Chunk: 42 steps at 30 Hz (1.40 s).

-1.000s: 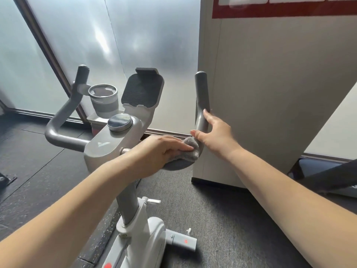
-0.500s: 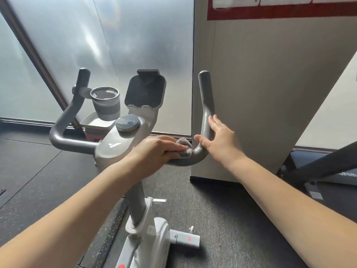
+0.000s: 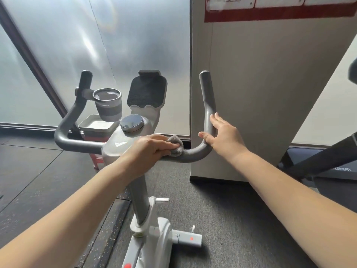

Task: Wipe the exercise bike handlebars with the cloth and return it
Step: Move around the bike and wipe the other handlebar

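A white exercise bike has grey handlebars: the right bar curves up from a low bend, and the left bar mirrors it. My left hand presses a small grey cloth onto the horizontal part of the right bar, close to the white centre housing. My right hand grips the right bar just above its bend, thumb in front and fingers against the bar's outer side. Most of the cloth is hidden under my fingers.
A grey cup holder, a black phone pad and a round dial sit on the bike's console. A beige cabinet stands right behind the right bar. Frosted glass is ahead, and another machine's dark frame is at right.
My left hand has slid the cloth leftward along the right bar, from its bend toward the centre housing. My right hand has stayed on the bar above the bend.
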Each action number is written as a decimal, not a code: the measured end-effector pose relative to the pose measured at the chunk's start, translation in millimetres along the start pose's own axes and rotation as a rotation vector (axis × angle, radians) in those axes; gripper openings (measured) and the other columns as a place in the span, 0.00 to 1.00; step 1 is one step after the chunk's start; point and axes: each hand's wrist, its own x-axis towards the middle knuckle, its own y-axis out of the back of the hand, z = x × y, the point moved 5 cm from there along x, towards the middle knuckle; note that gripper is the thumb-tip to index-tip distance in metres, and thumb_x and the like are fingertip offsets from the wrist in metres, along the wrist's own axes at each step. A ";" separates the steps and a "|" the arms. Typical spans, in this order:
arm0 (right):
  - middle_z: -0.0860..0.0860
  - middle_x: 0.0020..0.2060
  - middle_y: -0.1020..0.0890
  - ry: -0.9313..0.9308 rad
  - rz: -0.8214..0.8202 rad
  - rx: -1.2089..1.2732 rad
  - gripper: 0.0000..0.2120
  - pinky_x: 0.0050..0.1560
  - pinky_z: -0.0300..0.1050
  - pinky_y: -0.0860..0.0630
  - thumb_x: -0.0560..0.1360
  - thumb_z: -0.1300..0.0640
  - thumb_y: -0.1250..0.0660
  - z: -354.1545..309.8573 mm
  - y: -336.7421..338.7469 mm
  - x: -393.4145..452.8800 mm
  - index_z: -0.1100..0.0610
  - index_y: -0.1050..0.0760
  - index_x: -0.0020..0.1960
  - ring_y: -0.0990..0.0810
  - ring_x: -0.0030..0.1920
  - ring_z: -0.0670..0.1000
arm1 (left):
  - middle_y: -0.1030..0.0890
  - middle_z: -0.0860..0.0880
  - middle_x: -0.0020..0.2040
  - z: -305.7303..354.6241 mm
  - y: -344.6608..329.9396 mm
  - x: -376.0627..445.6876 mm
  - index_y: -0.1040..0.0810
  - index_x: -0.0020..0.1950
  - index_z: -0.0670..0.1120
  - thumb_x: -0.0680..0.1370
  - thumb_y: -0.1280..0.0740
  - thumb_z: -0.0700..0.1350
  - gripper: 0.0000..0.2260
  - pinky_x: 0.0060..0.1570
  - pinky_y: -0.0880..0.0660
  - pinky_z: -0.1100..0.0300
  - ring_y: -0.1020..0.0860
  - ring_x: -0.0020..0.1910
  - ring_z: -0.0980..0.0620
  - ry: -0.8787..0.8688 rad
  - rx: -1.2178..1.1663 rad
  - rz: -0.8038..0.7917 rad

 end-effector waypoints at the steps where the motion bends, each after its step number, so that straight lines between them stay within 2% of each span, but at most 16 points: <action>1: 0.51 0.76 0.42 0.001 0.004 0.005 0.34 0.69 0.32 0.52 0.75 0.50 0.32 -0.4 0.1 0.1 0.57 0.42 0.75 0.44 0.76 0.48 | 0.19 0.55 0.50 8.8 -9.3 3.6 0.18 0.54 0.49 0.73 0.32 0.44 0.11 0.53 0.29 0.66 0.23 0.51 0.58 -0.024 -0.003 -0.023; 6: 0.50 0.76 0.41 0.003 0.005 -0.005 0.33 0.70 0.34 0.50 0.74 0.48 0.32 1.6 1.5 0.8 0.56 0.40 0.75 0.43 0.76 0.48 | 0.18 0.47 0.51 5.3 -5.7 1.7 0.17 0.52 0.48 0.73 0.33 0.43 0.09 0.52 0.28 0.62 0.21 0.49 0.51 0.001 0.032 -0.085; 9: 0.48 0.76 0.41 0.004 -0.002 0.006 0.33 0.71 0.36 0.49 0.74 0.48 0.32 3.5 2.6 0.4 0.55 0.40 0.75 0.43 0.76 0.48 | 0.17 0.43 0.47 -15.0 20.0 -9.4 0.16 0.47 0.44 0.72 0.32 0.35 0.08 0.47 0.35 0.80 0.21 0.43 0.53 0.075 0.152 -0.045; 10: 0.48 0.76 0.42 0.004 -0.003 0.012 0.33 0.71 0.37 0.48 0.75 0.48 0.33 4.0 2.5 0.3 0.54 0.41 0.75 0.43 0.76 0.48 | 0.17 0.43 0.46 -19.0 21.6 -10.3 0.16 0.46 0.43 0.72 0.32 0.36 0.07 0.46 0.36 0.82 0.22 0.43 0.53 0.093 0.184 -0.039; 11: 0.48 0.76 0.42 0.003 -0.003 0.015 0.33 0.72 0.37 0.48 0.75 0.48 0.33 4.6 2.7 0.5 0.54 0.41 0.75 0.43 0.76 0.48 | 0.18 0.43 0.46 -21.5 18.9 -8.6 0.16 0.47 0.43 0.73 0.33 0.39 0.06 0.46 0.33 0.78 0.21 0.43 0.51 0.120 0.186 -0.043; 12: 0.48 0.76 0.42 0.002 -0.003 0.016 0.33 0.72 0.37 0.48 0.75 0.48 0.33 4.7 2.4 0.6 0.54 0.41 0.75 0.43 0.76 0.48 | 0.18 0.43 0.47 -22.4 12.6 -5.1 0.17 0.48 0.44 0.74 0.34 0.44 0.08 0.48 0.27 0.68 0.20 0.44 0.47 0.147 0.158 -0.053; 14: 0.48 0.76 0.42 0.006 0.001 0.019 0.33 0.71 0.36 0.49 0.75 0.48 0.33 4.3 2.1 0.8 0.54 0.41 0.75 0.43 0.76 0.47 | 0.18 0.44 0.50 -11.4 -5.1 5.0 0.17 0.50 0.45 0.75 0.35 0.45 0.09 0.50 0.25 0.56 0.21 0.48 0.45 0.140 0.101 -0.060; 17: 0.48 0.76 0.41 0.016 0.008 0.033 0.32 0.69 0.34 0.50 0.75 0.48 0.33 4.0 2.3 0.5 0.55 0.40 0.75 0.43 0.76 0.47 | 0.19 0.50 0.52 13.4 -21.7 20.6 0.18 0.53 0.48 0.75 0.33 0.41 0.08 0.54 0.29 0.61 0.23 0.50 0.53 0.111 0.018 -0.097; 20: 0.48 0.76 0.41 0.032 -0.006 0.055 0.32 0.68 0.33 0.51 0.75 0.48 0.33 4.7 2.1 0.9 0.55 0.41 0.75 0.44 0.76 0.47 | 0.22 0.58 0.48 4.9 -5.4 26.3 0.18 0.53 0.50 0.76 0.34 0.41 0.09 0.50 0.32 0.70 0.25 0.49 0.60 0.177 -0.025 -0.084; 22: 0.48 0.76 0.42 0.041 -0.005 0.037 0.32 0.70 0.35 0.50 0.75 0.47 0.34 6.1 2.6 2.1 0.54 0.41 0.75 0.44 0.76 0.47 | 0.23 0.56 0.50 -12.8 8.0 22.6 0.19 0.55 0.51 0.77 0.38 0.45 0.11 0.51 0.32 0.63 0.25 0.51 0.55 0.212 0.146 -0.172; 24: 0.48 0.76 0.42 0.046 0.000 0.017 0.32 0.71 0.37 0.48 0.75 0.46 0.35 7.6 2.2 2.6 0.53 0.41 0.75 0.43 0.76 0.47 | 0.23 0.55 0.53 -30.1 10.8 17.1 0.20 0.55 0.55 0.76 0.42 0.50 0.13 0.53 0.32 0.59 0.26 0.54 0.53 0.262 0.292 -0.355; 28: 0.47 0.76 0.42 0.062 -0.003 -0.013 0.32 0.72 0.40 0.46 0.76 0.44 0.37 11.0 1.5 2.8 0.51 0.42 0.75 0.43 0.76 0.48 | 0.18 0.52 0.50 -32.6 -3.2 27.3 0.20 0.53 0.52 0.74 0.42 0.43 0.14 0.53 0.26 0.52 0.22 0.49 0.48 0.186 0.350 -0.558; 32: 0.46 0.76 0.41 0.082 -0.016 -0.017 0.31 0.73 0.42 0.45 0.76 0.43 0.37 14.4 3.9 4.4 0.50 0.41 0.75 0.43 0.76 0.48 | 0.19 0.56 0.51 -14.2 -22.1 47.6 0.20 0.55 0.51 0.80 0.42 0.43 0.12 0.54 0.31 0.65 0.23 0.50 0.55 0.228 0.230 -0.523; 35: 0.46 0.75 0.39 0.089 -0.025 0.020 0.29 0.71 0.38 0.46 0.76 0.46 0.35 16.5 6.5 7.2 0.50 0.39 0.74 0.42 0.75 0.46 | 0.18 0.53 0.50 -7.6 -35.4 59.3 0.20 0.52 0.53 0.79 0.41 0.47 0.10 0.54 0.29 0.59 0.22 0.49 0.53 0.308 0.130 -0.467; 39: 0.48 0.74 0.35 0.106 -0.019 0.060 0.25 0.65 0.29 0.50 0.76 0.52 0.34 20.5 11.8 14.7 0.52 0.34 0.72 0.40 0.74 0.46 | 0.19 0.55 0.48 -15.7 -30.1 56.3 0.21 0.49 0.53 0.79 0.40 0.48 0.08 0.52 0.30 0.60 0.23 0.48 0.55 0.352 0.131 -0.503; 42: 0.50 0.71 0.32 0.099 -0.019 0.105 0.23 0.61 0.27 0.48 0.76 0.54 0.33 26.2 15.0 20.6 0.51 0.31 0.70 0.37 0.72 0.48 | 0.21 0.58 0.43 -14.1 -31.9 58.9 0.25 0.40 0.61 0.79 0.40 0.48 0.11 0.49 0.31 0.61 0.24 0.46 0.55 0.353 0.141 -0.530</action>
